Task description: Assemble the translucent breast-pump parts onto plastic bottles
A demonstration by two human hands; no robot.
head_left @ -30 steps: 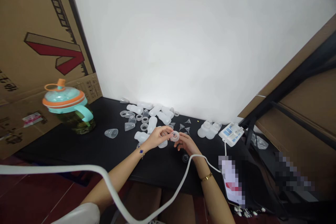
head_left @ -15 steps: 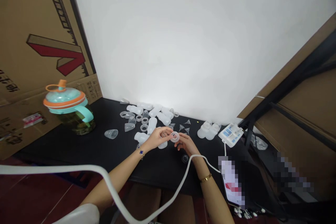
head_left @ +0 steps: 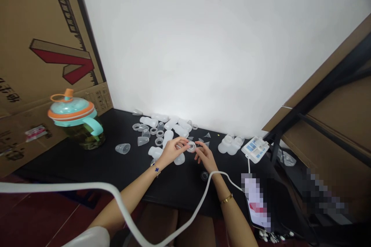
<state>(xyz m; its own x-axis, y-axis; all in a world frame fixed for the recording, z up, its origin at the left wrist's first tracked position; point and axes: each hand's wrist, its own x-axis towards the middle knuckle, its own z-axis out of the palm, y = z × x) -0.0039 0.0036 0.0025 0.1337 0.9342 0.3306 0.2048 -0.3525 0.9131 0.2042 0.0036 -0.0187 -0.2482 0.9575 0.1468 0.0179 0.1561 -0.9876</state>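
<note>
Between my two hands is a translucent ring. The fingertips of my left hand pinch its left side. My right hand has its thumb and forefinger at the ring's right edge, its other fingers curled loosely below. White bottles lie behind and left of my hands, with loose rings and clear cap-like covers among them. Small clear funnel-shaped pieces lie just beyond my right hand. A dark round piece sits below my right wrist.
A lidded jug stands at the left by a cardboard box. More white bottles, a white power strip and a phone are at the right. A white cable crosses the foreground.
Both hands have moved slightly up and to the left with the ring. The ring looks more tilted now, and the right fingers have shifted at its edge.
</note>
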